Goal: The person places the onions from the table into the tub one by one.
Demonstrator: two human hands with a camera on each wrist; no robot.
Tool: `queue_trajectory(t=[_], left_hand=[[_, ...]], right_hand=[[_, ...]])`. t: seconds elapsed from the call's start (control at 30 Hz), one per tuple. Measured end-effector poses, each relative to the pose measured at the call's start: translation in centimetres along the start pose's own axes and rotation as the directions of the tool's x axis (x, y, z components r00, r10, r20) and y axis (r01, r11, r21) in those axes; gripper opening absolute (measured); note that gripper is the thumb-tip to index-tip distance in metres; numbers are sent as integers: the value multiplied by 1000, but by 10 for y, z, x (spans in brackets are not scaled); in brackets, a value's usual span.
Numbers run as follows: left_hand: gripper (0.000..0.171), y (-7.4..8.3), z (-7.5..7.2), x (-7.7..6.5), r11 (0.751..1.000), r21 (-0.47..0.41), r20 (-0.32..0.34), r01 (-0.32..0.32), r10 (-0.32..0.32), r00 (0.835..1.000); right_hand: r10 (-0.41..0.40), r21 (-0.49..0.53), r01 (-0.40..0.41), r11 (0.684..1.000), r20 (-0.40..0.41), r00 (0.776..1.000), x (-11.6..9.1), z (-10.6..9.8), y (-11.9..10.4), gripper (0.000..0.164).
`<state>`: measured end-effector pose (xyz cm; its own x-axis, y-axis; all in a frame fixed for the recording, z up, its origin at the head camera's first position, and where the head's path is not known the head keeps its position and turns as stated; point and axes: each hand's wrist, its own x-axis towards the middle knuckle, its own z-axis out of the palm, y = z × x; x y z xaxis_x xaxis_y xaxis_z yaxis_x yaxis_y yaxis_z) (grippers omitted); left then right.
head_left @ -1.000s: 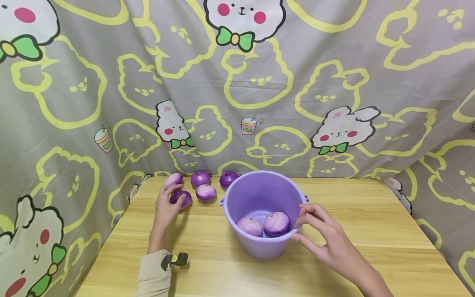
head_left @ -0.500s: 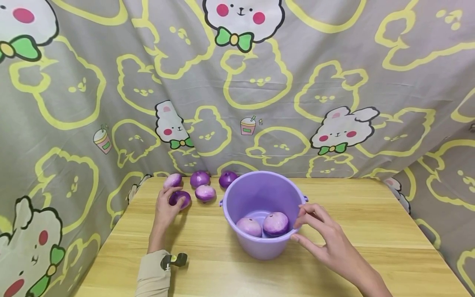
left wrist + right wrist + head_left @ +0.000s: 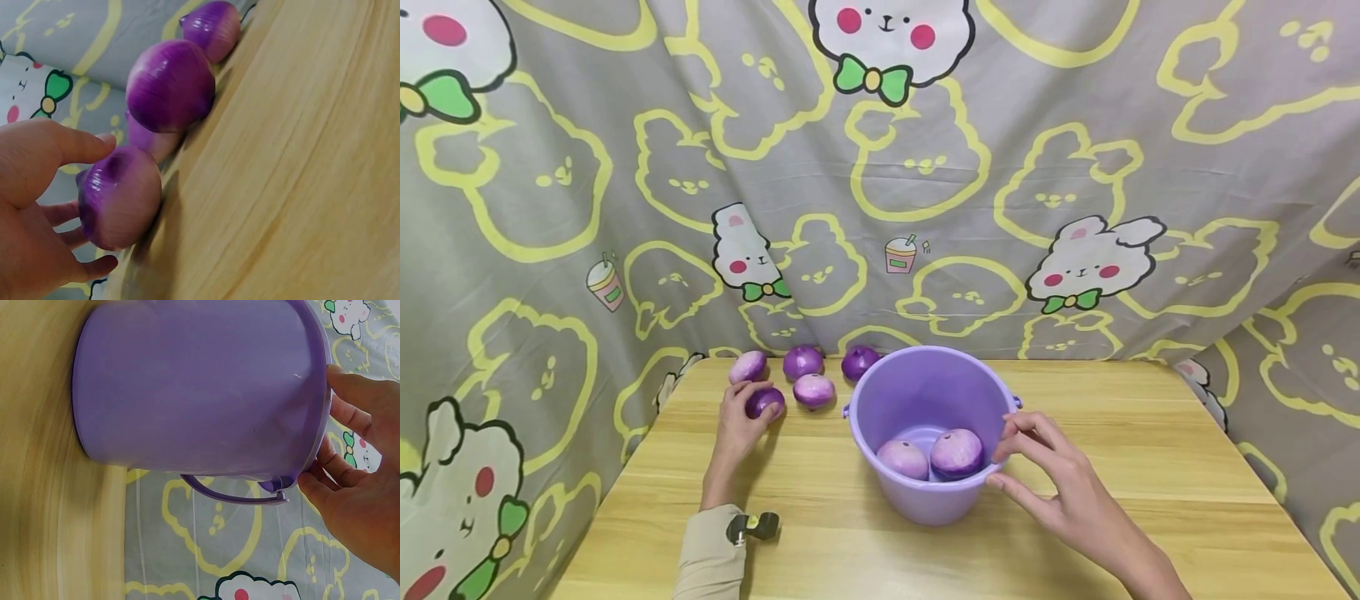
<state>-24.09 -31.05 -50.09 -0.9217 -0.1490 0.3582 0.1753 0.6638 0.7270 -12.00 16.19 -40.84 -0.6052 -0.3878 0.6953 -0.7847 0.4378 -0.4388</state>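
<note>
Left hand (image 3: 739, 423) curved (right hand (image 3: 1063, 479) too)

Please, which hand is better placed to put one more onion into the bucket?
Probably the left hand: it curls around one onion, whereas the right hand holds the bucket by its rim, farther from the onions outside.

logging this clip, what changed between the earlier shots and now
Nothing clearly moved, and nothing was taken hold of or let go. The left hand still has its fingers around the dark purple onion, the right hand still grips the rim of the bucket, two onions stay inside, four other onions on the table.
</note>
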Motion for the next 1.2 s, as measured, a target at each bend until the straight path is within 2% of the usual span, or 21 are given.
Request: queue_trajectory(t=[0.53, 1.2], left_hand=[[41, -6, 0, 0, 1000, -8, 25, -26, 27, 999], [40, -6, 2, 1, 1000, 13, 30, 18, -18, 999]], right_hand=[[-10, 11, 10, 1000, -9, 1000, 0, 0, -1, 47], [-6, 7, 6, 1000, -7, 1000, 1, 0, 1, 42]])
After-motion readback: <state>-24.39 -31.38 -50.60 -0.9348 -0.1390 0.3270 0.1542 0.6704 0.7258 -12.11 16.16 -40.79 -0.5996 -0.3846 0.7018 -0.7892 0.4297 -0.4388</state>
